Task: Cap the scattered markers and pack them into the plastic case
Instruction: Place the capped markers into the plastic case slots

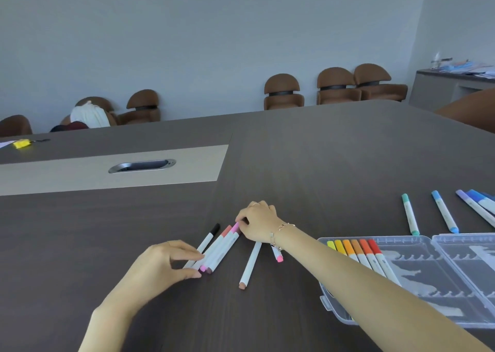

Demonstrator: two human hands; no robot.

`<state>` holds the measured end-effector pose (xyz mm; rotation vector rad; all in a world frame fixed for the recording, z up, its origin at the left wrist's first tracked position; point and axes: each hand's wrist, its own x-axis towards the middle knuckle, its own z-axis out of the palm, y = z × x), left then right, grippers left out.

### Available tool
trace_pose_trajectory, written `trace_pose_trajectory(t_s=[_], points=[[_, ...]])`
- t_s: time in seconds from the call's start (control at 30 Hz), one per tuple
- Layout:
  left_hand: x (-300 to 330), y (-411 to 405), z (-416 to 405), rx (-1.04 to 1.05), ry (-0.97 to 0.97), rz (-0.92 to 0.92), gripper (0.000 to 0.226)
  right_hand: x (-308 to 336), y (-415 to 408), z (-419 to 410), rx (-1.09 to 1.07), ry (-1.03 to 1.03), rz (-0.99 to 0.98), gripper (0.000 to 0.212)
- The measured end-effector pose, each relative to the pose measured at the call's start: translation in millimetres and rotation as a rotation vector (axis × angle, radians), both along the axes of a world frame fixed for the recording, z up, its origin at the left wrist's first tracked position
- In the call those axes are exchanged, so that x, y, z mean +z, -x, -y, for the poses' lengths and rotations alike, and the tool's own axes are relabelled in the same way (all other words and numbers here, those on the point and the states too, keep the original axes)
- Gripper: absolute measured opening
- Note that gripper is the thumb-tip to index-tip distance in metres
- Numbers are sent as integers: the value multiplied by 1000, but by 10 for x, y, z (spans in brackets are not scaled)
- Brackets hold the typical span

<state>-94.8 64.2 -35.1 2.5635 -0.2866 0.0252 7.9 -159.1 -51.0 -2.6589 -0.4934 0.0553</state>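
Left hand (pixel 163 260) pinches near ends of marker bundle (pixel 214 249); right hand (pixel 258 220) pinches pink cap (pixel 235 227)

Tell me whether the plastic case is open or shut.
Open: the plastic case lies flat with its lid spread beside it, yellow-to-red markers showing in its slots.

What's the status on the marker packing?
Both hands on marker cluster. Six markers in open case. Path unobstructed.
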Motion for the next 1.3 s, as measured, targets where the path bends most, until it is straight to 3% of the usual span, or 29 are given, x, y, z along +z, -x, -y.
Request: trace_pose_trajectory(t_s=[0.23, 0.43, 0.57, 0.73, 0.9, 1.13, 1.3], points=[[-30, -11, 148, -19, -16, 64, 16, 11, 16, -33, -26, -17, -1, 30], [47, 147, 841, -27, 247, 298, 15, 351, 173, 418, -54, -194, 79, 31], [-4, 296, 1749, -179, 85, 487, 24, 479, 389, 1257, -46, -182, 31, 33], [-91, 503, 2548, -400, 16, 470, 28, 309, 786, 2142, -94, -72, 13, 29], [-110, 631, 2848, -532, -89, 393, 22, 125, 1037, 2483, -122, -52, -41, 28], [-136, 651, 2956, -553, -98, 354, 36, 79, 1117, 2562, -128, -30, -44, 46], [-114, 600, 2950, -633, -159, 297, 36, 47, 1134, 2604, -119, 2, -28, 74]])
